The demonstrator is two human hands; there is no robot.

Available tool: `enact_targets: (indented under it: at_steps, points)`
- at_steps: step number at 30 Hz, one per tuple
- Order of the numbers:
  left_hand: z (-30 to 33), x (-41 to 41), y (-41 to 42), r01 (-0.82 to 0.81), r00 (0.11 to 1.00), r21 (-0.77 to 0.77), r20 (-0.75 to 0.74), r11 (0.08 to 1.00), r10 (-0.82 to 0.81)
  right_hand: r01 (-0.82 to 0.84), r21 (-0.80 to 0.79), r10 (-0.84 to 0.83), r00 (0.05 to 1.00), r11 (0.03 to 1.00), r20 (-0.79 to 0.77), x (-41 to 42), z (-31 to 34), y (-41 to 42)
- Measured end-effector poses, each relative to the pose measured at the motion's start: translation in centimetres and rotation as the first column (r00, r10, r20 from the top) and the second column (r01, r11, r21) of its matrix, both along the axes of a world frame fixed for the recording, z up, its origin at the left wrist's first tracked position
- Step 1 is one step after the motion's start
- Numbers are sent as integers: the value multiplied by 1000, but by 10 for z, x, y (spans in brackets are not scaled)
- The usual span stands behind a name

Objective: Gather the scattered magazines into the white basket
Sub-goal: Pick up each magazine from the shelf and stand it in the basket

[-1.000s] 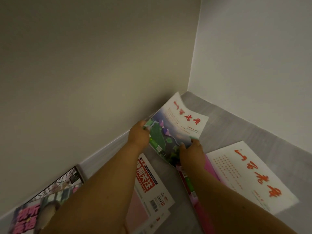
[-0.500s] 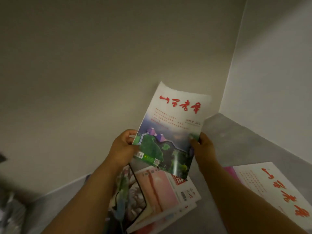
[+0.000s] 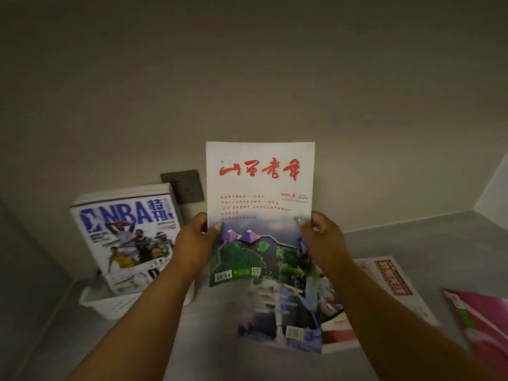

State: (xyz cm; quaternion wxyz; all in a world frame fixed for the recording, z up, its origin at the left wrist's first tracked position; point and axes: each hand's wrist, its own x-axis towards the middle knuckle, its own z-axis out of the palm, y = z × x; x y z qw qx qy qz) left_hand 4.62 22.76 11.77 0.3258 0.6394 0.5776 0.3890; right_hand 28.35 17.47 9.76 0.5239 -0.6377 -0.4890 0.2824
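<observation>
Mid-carry: left hand & right hand each w/ closed grip on red-titled magazine, held upright just right of white basket; next, swing left, drop in beside NBA magazine.

Above my fingertips, the held magazine reads "2025 8" beneath red calligraphy I can't decipher. Left of my fingers, the basket's magazine shows "NBA特刊".

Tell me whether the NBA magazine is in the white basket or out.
In. The NBA magazine stands upright in the white basket, leaning against the wall.
</observation>
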Motion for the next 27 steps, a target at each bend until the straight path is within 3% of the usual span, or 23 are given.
enact_targets:
  at_steps: [4, 9, 13, 27]
  points:
    - [10, -82, -13, -146, 987, 41, -63, 988, 148, -76, -9, 77, 996, 997, 42, -80, 7, 18]
    - [16, -170, -19, -220, 975, 23, 17, 975, 220, -125, 12, 123, 987, 992, 105, -162, 13, 39]
    - [18, -215, -14, -271, 961, 85, -25, 959, 274, -145, 24, 140, 979, 989, 146, -208, 12, 57]
    - [-51, -263, 39, -365, 931, 0, 4, 931, 365, -115, -126, 134, 979, 985, 154, -263, -27, 106]
